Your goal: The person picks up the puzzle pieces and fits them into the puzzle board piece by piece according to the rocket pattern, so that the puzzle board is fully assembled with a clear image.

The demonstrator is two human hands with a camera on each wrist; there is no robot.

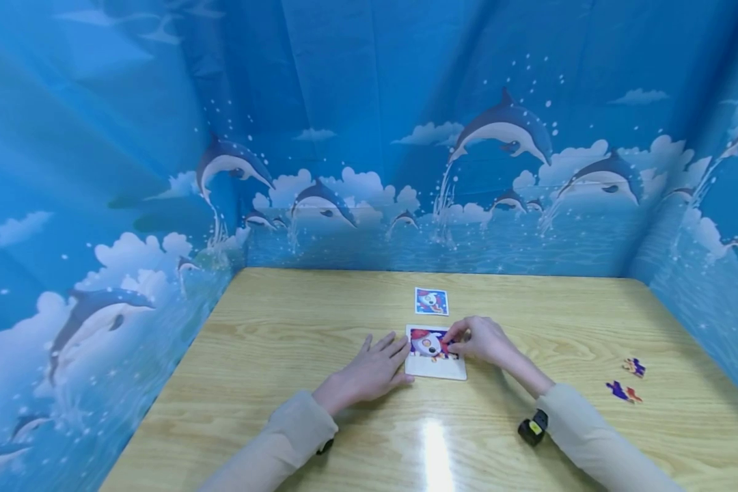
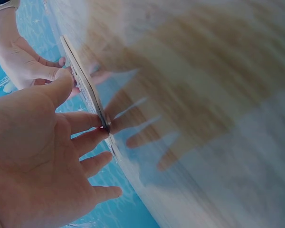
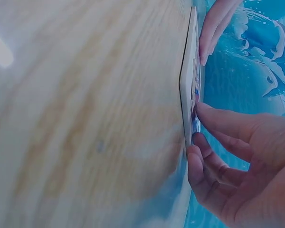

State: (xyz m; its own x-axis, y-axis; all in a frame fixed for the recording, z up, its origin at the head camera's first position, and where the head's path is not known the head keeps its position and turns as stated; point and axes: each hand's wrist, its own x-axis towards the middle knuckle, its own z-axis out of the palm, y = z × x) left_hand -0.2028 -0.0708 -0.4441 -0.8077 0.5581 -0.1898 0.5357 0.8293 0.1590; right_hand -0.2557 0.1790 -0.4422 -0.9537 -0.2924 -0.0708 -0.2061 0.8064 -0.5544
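Observation:
A small flat jigsaw puzzle board (image 1: 436, 368) lies on the table, its upper part filled with a picture of a white cartoon animal on purple and red, its lower strip bare and pale. My left hand (image 1: 375, 369) lies at the board's left side with fingers spread and fairly straight; fingertips touch the board's edge in the left wrist view. From the right, my right hand (image 1: 482, 339) bends its thumb and fingers down onto the picture's right side, pinching a puzzle piece (image 3: 195, 124) there. The fingers largely hide that piece.
Behind the board lies a square picture card (image 1: 431, 301) with a similar animal. Loose puzzle pieces (image 1: 624, 392) and another small cluster of pieces (image 1: 635, 367) lie at the right of the wooden table (image 1: 320, 301). A blue dolphin-print curtain (image 1: 369, 137) surrounds the table's back and sides.

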